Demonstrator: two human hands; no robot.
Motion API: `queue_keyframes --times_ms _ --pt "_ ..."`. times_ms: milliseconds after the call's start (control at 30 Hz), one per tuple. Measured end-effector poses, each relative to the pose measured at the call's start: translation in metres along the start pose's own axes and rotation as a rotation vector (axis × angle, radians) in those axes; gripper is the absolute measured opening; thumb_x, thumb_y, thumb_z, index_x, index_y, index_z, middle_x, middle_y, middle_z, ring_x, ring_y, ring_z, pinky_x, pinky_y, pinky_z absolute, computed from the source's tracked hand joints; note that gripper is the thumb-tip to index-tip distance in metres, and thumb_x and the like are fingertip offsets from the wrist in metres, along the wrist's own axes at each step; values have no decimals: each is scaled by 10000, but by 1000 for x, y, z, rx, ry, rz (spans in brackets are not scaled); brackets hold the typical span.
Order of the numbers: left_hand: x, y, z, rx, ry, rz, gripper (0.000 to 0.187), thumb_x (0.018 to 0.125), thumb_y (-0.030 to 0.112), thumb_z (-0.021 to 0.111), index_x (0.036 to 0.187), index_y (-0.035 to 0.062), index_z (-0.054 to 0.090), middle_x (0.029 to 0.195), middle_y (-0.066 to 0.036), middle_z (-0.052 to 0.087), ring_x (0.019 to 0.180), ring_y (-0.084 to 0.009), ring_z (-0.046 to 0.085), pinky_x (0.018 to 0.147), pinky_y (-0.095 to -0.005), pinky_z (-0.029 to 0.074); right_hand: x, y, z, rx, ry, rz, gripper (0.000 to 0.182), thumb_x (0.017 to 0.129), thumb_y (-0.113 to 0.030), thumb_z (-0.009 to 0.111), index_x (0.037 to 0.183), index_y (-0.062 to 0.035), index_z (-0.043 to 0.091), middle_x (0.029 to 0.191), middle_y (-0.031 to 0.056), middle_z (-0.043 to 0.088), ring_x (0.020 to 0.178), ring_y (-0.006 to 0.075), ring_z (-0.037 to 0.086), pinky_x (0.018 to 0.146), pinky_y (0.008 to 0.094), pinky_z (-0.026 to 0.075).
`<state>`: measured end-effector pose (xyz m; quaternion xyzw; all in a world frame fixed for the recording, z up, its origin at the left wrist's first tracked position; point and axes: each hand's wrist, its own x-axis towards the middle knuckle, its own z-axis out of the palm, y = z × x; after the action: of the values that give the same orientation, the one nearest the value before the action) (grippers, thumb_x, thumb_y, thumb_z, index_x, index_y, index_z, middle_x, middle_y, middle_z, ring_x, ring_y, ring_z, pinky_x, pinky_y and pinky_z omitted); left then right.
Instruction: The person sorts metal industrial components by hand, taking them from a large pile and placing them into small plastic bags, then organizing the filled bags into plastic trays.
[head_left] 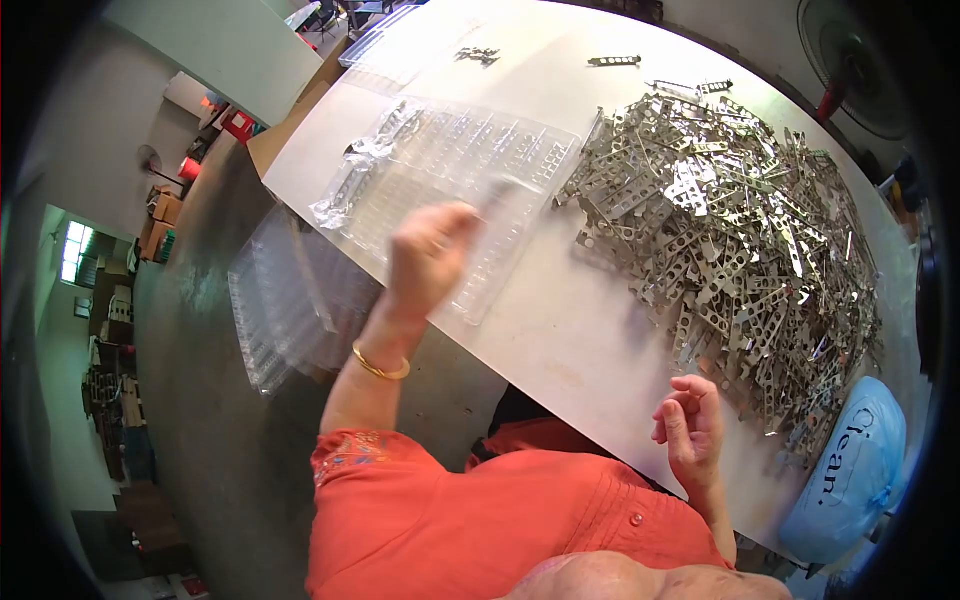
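Over the clear plastic tray [510,225], my left hand [433,250] is closed in a pinch on a small metal bracket [498,198], which is blurred by motion. My right hand [690,425] hovers by the near table edge, just left of a large pile of metal brackets [730,240]. Its fingers are apart and curled, with nothing visible between them. Brackets in the pile are flat, silvery strips with round holes. Crumpled clear wrapping [365,160] lies at the left side of the tray.
Stacked clear trays [290,290] sit below the table's left edge. More clear plastic [395,45] and small metal pieces [478,56] lie at the far side of the white table [600,340]. A blue bag [845,475] is at the right edge, and a fan [855,65] stands beyond.
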<state>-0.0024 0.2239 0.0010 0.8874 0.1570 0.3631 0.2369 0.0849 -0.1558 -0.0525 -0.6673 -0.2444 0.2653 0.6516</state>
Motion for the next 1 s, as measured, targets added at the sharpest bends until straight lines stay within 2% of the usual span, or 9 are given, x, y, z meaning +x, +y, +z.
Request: queue_keyframes --times_ms 167,300,367,467,700,767,1000 --pt "29 -120 -60 406 130 -243 107 862 119 711 926 36 735 880 -167 713 780 -322 699 716 -393 546 -7 7 5 -47 -35 70 206 987 -4 577 1184 -29 521 778 57 628 611 79 580 524 223 477" --pt "32 -177 -80 564 115 -295 155 842 175 712 913 39 739 875 -162 719 785 -331 702 725 -411 544 -8 5 11 -17 -30 104 194 983 1 581 1168 -27 532 772 52 635 619 83 588 535 222 481" --pt "34 -184 -79 559 60 -423 173 816 210 721 892 57 750 858 -164 726 802 -337 708 735 -427 544 -7 1 13 -32 -44 115 191 981 4 583 1163 -27 536 775 46 637 622 86 591 548 223 485" --pt "39 -191 -70 594 19 -481 165 787 219 738 867 77 760 839 -162 732 807 -334 715 735 -423 547 -6 1 15 -37 -42 122 186 980 6 584 1157 -25 539 776 45 639 623 86 590 553 225 487" --pt "43 -222 -60 607 -119 -497 152 755 216 759 841 91 771 829 -153 735 799 -320 722 749 -408 558 -4 1 20 -41 -62 126 177 982 10 579 1152 -27 545 776 42 641 626 82 589 559 229 492" --pt "43 -226 -56 600 -218 -545 154 745 215 769 841 94 774 853 -152 739 825 -316 725 772 -407 561 -4 3 20 -54 -75 129 175 982 10 581 1150 -25 547 776 40 639 636 81 595 564 230 498" --pt "46 -230 -50 672 -293 -535 144 769 207 747 870 110 783 923 -160 742 909 -318 723 828 -411 562 -2 2 20 -61 -92 131 163 980 15 584 1137 -18 555 781 37 637 654 84 606 564 234 511"
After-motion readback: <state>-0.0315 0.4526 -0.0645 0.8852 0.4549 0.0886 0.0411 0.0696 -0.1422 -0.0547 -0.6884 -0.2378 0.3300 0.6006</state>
